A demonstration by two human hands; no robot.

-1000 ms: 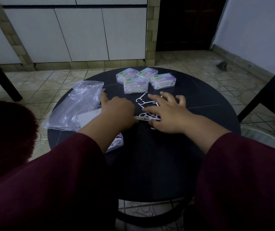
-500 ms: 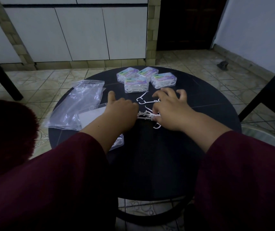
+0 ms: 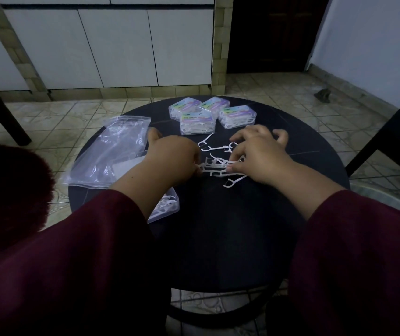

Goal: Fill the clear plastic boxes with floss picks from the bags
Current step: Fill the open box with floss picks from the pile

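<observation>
Both hands have closed in on the loose picks (image 3: 214, 163) mid-bench: the left hand (image 3: 173, 157) and right hand (image 3: 258, 156) now pinch the pile from either side, bunched for the open box (image 3: 166, 207) near-left.

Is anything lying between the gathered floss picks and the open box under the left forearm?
Only the left hand and its forearm, which cover most of the open box. The table between the floss picks and the box is bare.
</observation>
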